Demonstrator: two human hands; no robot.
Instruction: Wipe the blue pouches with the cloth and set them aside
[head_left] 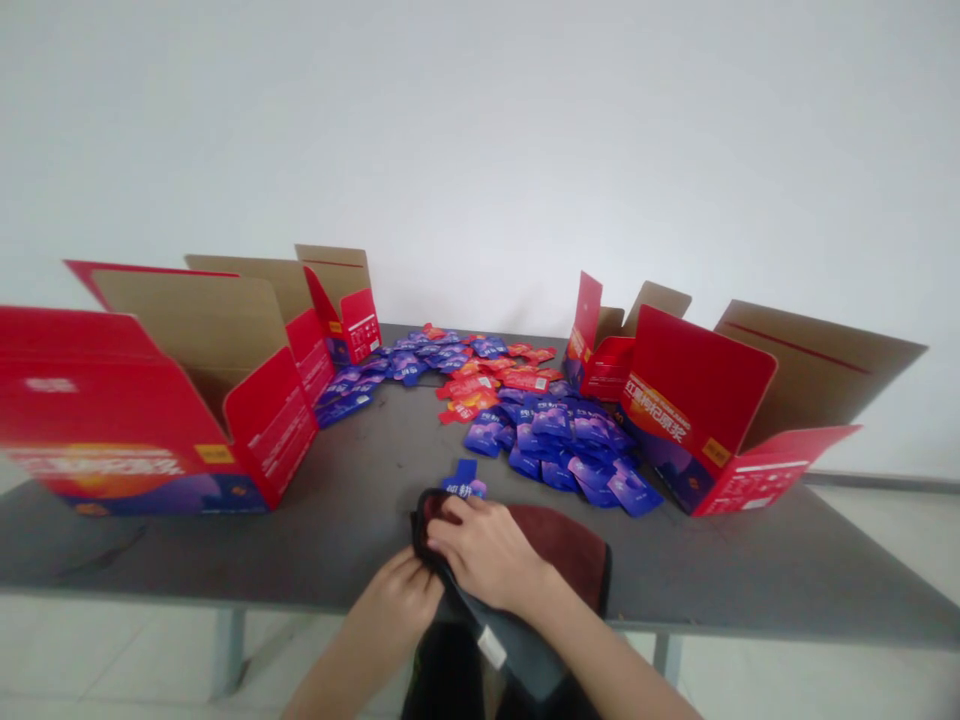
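At the table's front edge lies a dark reddish-brown cloth piece (570,545) with black edging, its left part folded up and a white tag on its grey side. My left hand (405,590) pinches the black edge at the lower left of the fold. Just above it, my right hand (480,550) has its fingers curled over the cloth near the fold's opening. A blue packet (465,478) lies directly behind the cloth, partly covered by it.
Open red boxes stand at the left (255,430) and right (697,400) of the grey table (360,470). Blue packets (555,420) are heaped beside the right boxes. Red packets (472,385) and more blue ones spread toward the back. A pale wall is behind.
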